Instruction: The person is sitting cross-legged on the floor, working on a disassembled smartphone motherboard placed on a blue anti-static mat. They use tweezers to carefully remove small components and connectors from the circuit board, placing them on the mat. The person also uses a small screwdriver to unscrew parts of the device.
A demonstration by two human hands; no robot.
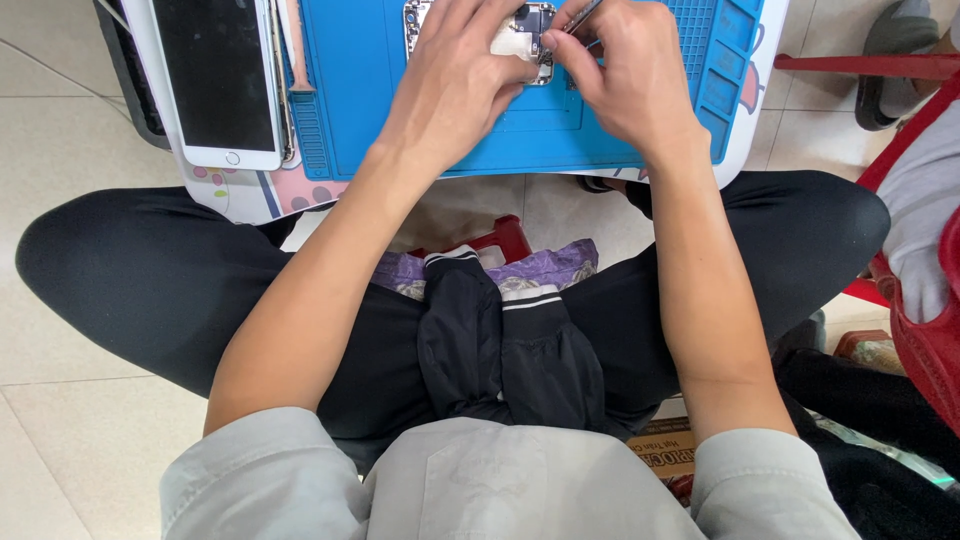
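An opened phone body (530, 30) with bare inner parts lies on a blue work mat (500, 140) at the top of the head view. My left hand (455, 80) rests over the phone body and grips its left side. My right hand (625, 75) pinches a thin metal tool (580, 15), its tip down at the phone's right edge. Both hands hide most of the phone body.
A white phone screen panel (215, 75) lies face up at the mat's left, beside a thin pink tool (295, 50). The mat sits on a small white table (240, 195) above my knees. Another person's grey sleeve (915, 220) and a red chair (925, 340) are at the right.
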